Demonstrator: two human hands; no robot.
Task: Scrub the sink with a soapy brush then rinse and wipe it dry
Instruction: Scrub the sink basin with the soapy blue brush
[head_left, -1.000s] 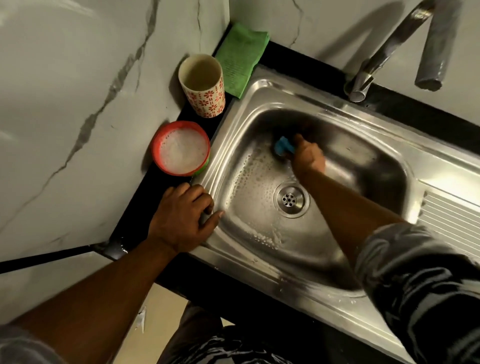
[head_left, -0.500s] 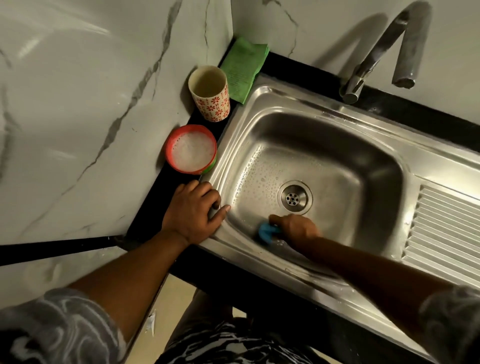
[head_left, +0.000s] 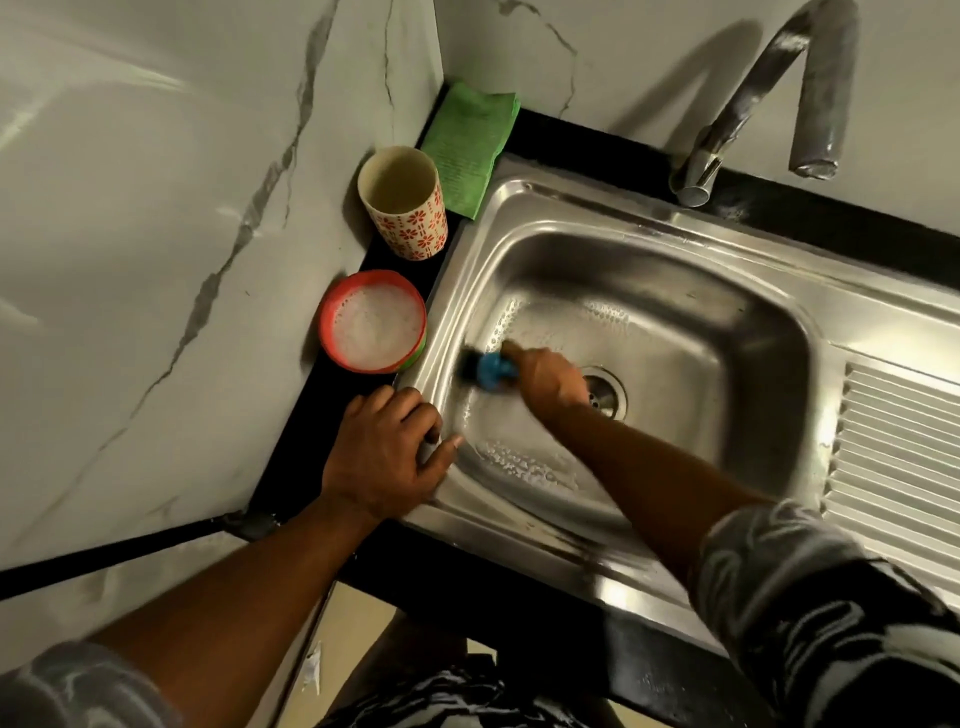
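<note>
Scrubbing stage under way. The right hand (head_left: 553, 379), grip clamped on the blue brush (head_left: 496, 370), holds it at the sink (head_left: 675, 322) floor's left edge, near the drain (head_left: 607, 399); the left hand (head_left: 384, 457) rests on the near-left rim, grip relaxed, holding nothing. Suds show on the floor and left side only; the right side looks unsoaped. No water runs from the tap (head_left: 753, 93), so rinsing is judged outstanding; the green cloth (head_left: 470, 140) lies on the counter (head_left: 857, 228), so wiping is outstanding too.

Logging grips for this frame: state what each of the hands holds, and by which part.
The right hand grips the blue brush by its handle end; the left hand holds nothing, resting on the sink rim.
</note>
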